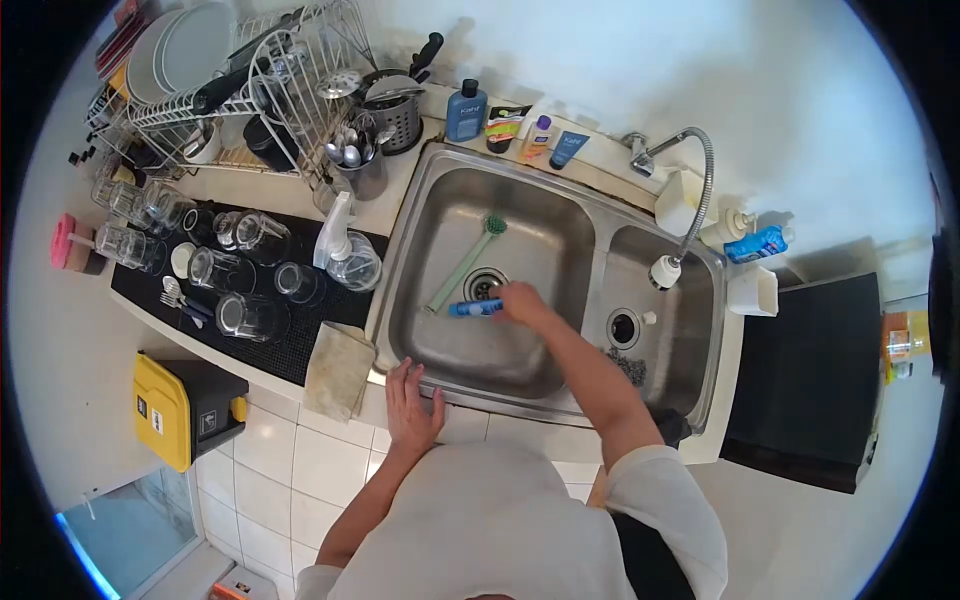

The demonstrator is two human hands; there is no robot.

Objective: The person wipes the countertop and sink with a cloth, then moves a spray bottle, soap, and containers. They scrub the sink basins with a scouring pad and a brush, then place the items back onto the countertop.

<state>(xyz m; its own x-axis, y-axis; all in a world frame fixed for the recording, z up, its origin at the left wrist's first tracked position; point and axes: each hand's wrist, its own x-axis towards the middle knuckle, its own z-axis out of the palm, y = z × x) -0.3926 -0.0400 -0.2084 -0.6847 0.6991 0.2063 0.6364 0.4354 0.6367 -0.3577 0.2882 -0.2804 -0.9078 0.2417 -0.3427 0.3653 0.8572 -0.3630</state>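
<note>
Over the large left basin of the steel sink (580, 400), my right hand (520, 303) is closed on one end of a blue tube (474, 309). The tube lies roughly level, just below the drain (485, 285). A green long-handled brush (462, 265) rests in the same basin, its round head toward the back and its handle end near the tube. My left hand (411, 405) rests on the front rim of the sink with its fingers apart and nothing in it. A beige cloth (339, 370) lies on the counter to its left.
Glasses and a spray bottle (350, 250) stand on a black mat (275, 340) at the left. Behind are a dish rack (240, 100) and several bottles and tubes. A faucet (708, 180) arches over the right basin, where a scourer (628, 366) lies. A yellow-lidded bin (165, 410) stands lower left.
</note>
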